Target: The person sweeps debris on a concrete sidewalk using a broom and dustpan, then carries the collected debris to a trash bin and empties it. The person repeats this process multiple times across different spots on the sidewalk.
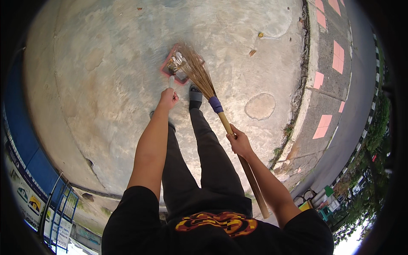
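Note:
My left hand [169, 97] is closed round the pale handle of a pink dustpan [164, 68] that rests on the concrete ahead of my feet. Bits of litter and leaves [171, 64] lie in the pan. In my right hand [239, 142] is the wooden stick of a stick broom [216, 105], its fingers wrapped below a purple binding. The broom slants up and to the left, and its thin brown bristles spread over the right part of the dustpan, hiding some of the pan's rim and contents.
Dry leaves [252, 53] and a small yellowish piece [260, 35] lie on the concrete ground [127, 55] to the right of the pan. A cracked kerb [299, 110] runs along the right, with a pink-tiled pavement beyond. A blue wall and signboards [29, 195] stand at left.

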Demonstrator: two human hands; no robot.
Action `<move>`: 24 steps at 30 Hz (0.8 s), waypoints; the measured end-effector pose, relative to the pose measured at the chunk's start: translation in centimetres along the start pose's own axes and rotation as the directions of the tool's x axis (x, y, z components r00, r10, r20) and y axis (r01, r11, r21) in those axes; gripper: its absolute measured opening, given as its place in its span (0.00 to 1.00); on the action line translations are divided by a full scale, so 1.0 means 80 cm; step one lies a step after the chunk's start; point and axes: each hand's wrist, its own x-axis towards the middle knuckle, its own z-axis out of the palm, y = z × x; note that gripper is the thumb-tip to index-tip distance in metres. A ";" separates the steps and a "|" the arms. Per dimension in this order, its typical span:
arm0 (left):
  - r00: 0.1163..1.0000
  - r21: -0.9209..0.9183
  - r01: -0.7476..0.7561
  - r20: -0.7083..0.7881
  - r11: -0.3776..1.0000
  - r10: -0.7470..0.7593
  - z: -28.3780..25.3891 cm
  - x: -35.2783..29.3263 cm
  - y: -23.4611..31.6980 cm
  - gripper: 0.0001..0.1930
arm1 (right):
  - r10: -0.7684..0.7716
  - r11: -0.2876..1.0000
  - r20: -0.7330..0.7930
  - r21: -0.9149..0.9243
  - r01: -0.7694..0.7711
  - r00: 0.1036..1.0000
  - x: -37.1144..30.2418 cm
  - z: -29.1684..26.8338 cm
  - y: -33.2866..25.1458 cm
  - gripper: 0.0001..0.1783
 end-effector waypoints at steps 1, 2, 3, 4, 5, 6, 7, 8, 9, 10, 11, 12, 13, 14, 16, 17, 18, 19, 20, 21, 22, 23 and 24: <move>1.000 -0.003 0.003 0.002 1.000 -0.003 -0.006 -0.001 0.001 0.12 | -0.018 1.000 -0.007 0.009 0.019 1.000 -0.008 -0.006 0.003 0.32; 1.000 -0.002 0.015 -0.009 1.000 -0.015 -0.011 -0.001 0.001 0.12 | -0.049 0.998 -0.015 0.032 0.049 0.999 -0.011 -0.012 0.005 0.32; 1.000 -0.018 0.010 0.011 1.000 -0.010 -0.016 -0.001 0.001 0.12 | -0.050 0.998 -0.025 0.042 0.051 0.998 -0.005 -0.020 0.004 0.32; 1.000 -0.032 0.014 0.017 0.999 -0.013 -0.022 -0.002 0.000 0.12 | -0.089 0.996 -0.070 0.023 0.091 0.994 0.006 -0.026 0.001 0.31; 1.000 -0.049 0.023 0.006 0.999 -0.023 -0.026 -0.003 -0.001 0.12 | -0.161 0.987 -0.116 -0.037 0.158 0.980 0.024 -0.033 -0.003 0.31; 0.999 -0.055 0.022 0.025 0.998 -0.020 -0.029 -0.003 -0.003 0.12 | -0.209 0.976 -0.151 -0.091 0.197 0.966 0.046 -0.039 -0.009 0.31; 0.999 -0.064 0.024 0.027 0.998 -0.022 -0.032 -0.004 -0.005 0.12 | -0.232 0.969 -0.173 -0.127 0.211 0.957 0.072 -0.045 -0.016 0.30; 0.999 -0.072 0.026 0.028 0.997 -0.024 -0.033 -0.005 -0.006 0.12 | -0.254 0.961 -0.193 -0.163 0.224 0.948 0.098 -0.050 -0.023 0.30; 0.999 -0.096 0.038 0.030 0.995 -0.035 -0.034 -0.007 -0.008 0.13 | -0.297 0.941 -0.197 -0.228 0.251 0.934 0.123 -0.052 -0.029 0.30; 0.998 -0.117 0.048 0.032 0.992 -0.045 -0.034 -0.008 -0.010 0.13 | -0.339 0.916 -0.199 -0.291 0.275 0.919 0.142 -0.049 -0.034 0.29; 0.998 -0.139 0.067 0.019 0.988 -0.065 -0.034 -0.009 -0.011 0.13 | -0.391 0.890 -0.229 -0.343 0.302 0.892 0.151 -0.042 -0.033 0.29; 0.998 -0.137 0.054 0.029 0.989 -0.051 -0.033 -0.011 -0.011 0.13 | -0.362 0.885 -0.177 -0.374 0.277 0.915 0.153 -0.036 -0.031 0.29; 0.999 -0.139 0.049 0.025 0.989 -0.046 -0.031 -0.011 -0.011 0.14 | -0.343 0.880 -0.156 -0.399 0.258 0.926 0.148 -0.027 -0.027 0.29; 0.999 -0.143 0.045 0.023 0.989 -0.042 -0.029 -0.012 -0.010 0.14 | -0.324 0.872 -0.135 -0.426 0.241 0.936 0.136 -0.018 -0.021 0.29; 0.999 -0.141 0.036 0.014 0.989 -0.035 -0.025 -0.011 -0.007 0.14 | -0.164 0.928 -0.076 -0.351 0.128 0.983 0.093 -0.007 -0.003 0.30; 0.999 -0.143 0.036 0.011 0.989 -0.035 -0.025 -0.011 -0.006 0.14 | -0.156 0.932 -0.065 -0.341 0.125 0.986 0.068 -0.005 0.006 0.30; 0.999 -0.143 0.032 0.020 0.989 -0.030 -0.024 -0.011 -0.004 0.14 | -0.158 0.942 -0.066 -0.309 0.130 0.985 0.046 -0.004 0.012 0.30; 0.999 -0.143 0.034 0.030 0.989 -0.030 -0.025 -0.010 -0.003 0.14 | -0.133 0.947 -0.052 -0.301 0.111 0.990 0.028 -0.005 0.018 0.30; 0.999 -0.140 0.036 0.040 0.990 -0.031 -0.026 -0.010 -0.002 0.14 | -0.094 0.959 -0.037 -0.271 0.080 0.995 0.013 -0.005 0.022 0.31; 0.999 -0.124 0.033 0.028 0.992 -0.030 -0.028 -0.010 -0.002 0.14 | -0.056 0.970 -0.025 -0.240 0.048 0.998 0.000 -0.007 0.025 0.31; 0.999 -0.107 0.031 0.017 0.994 -0.029 -0.030 -0.010 -0.002 0.13 | -0.009 0.983 -0.010 -0.183 0.008 1.000 -0.008 -0.011 0.027 0.31; 1.000 -0.088 0.029 0.008 0.996 -0.028 -0.032 -0.010 -0.003 0.13 | -0.055 0.975 -0.027 -0.216 0.048 0.998 -0.012 -0.013 0.026 0.32; 0.999 -0.104 0.036 0.020 0.994 -0.034 -0.035 -0.010 -0.004 0.13 | -0.076 0.971 -0.029 -0.230 0.067 0.997 -0.013 -0.017 0.025 0.32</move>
